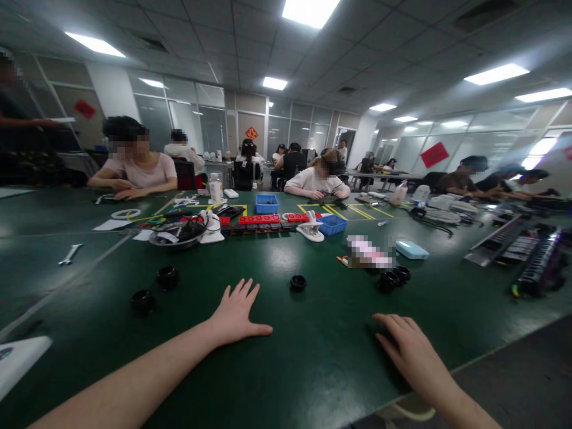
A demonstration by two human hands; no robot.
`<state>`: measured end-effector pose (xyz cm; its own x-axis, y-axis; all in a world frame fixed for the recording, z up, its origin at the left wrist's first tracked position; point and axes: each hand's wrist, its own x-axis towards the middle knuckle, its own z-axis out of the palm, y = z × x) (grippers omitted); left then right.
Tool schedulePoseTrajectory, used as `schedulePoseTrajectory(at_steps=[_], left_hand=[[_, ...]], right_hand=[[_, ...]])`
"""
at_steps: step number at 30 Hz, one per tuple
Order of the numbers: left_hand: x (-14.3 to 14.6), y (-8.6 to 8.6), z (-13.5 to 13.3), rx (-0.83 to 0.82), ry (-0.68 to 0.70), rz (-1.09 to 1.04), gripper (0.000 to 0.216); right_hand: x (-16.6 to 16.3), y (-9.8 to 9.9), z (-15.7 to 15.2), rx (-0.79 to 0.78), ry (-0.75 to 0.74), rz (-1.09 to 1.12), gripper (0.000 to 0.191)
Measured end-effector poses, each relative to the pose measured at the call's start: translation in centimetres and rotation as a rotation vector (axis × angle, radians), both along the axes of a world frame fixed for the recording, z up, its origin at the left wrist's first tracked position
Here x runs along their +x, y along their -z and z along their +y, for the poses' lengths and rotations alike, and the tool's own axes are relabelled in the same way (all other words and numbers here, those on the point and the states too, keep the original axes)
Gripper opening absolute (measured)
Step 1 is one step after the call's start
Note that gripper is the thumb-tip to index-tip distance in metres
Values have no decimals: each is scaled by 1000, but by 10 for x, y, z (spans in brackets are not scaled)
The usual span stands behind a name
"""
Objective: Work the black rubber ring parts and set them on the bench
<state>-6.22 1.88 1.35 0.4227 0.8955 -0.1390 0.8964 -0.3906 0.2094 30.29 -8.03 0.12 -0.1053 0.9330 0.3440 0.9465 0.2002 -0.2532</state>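
My left hand point(236, 314) lies flat on the dark green table point(313, 351), fingers spread, holding nothing. My right hand point(409, 351) rests palm down near the table's front right edge, fingers stretched out and empty. A small black round part point(298, 282) sits just beyond and between the hands. Two more black round parts point(167, 277) point(143, 302) lie to the left of my left hand. A pair of black round parts point(394, 277) stands beyond my right hand.
A wrench point(70, 254) lies far left. Red and black trays point(259, 223), blue bins point(267, 204) point(332, 224), a metal bowl point(176, 235) and white clamps sit mid-table. Long part trays point(527, 250) lie at right. Several people sit working at the far side.
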Motion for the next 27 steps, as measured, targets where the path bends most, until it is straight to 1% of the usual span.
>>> schedulePoseTrajectory(at_steps=[2, 4, 6, 9, 16, 19, 21, 23, 25, 26, 27], left_hand=[[1, 0, 0, -2, -6, 6, 111], [1, -1, -1, -4, -12, 12, 109], [1, -1, -1, -4, -18, 18, 108], [2, -2, -2, 0, -25, 25, 108], [2, 0, -1, 9, -29, 34, 106], [2, 1, 0, 18, -23, 34, 107], [2, 2, 0, 22, -19, 33, 108], [1, 2, 0, 23, -17, 33, 108], [1, 1, 0, 22, -17, 33, 108], [1, 1, 0, 22, -16, 34, 108], [1, 1, 0, 22, -16, 34, 108]], right_hand=[[36, 8, 6, 107, 160, 67, 36], [62, 12, 15, 164, 271, 101, 50], [78, 13, 27, 209, 363, 128, 60], [85, 14, 45, 243, 448, 166, 65], [76, 17, 75, 256, 459, 220, 66], [73, 13, 78, 271, 451, 233, 67], [68, 6, 73, 300, 459, 238, 69], [55, -4, 64, 342, 475, 240, 70], [31, -16, 56, 368, 461, 238, 65], [15, -22, 54, 359, 420, 234, 61], [-3, -27, 53, 328, 341, 221, 53]])
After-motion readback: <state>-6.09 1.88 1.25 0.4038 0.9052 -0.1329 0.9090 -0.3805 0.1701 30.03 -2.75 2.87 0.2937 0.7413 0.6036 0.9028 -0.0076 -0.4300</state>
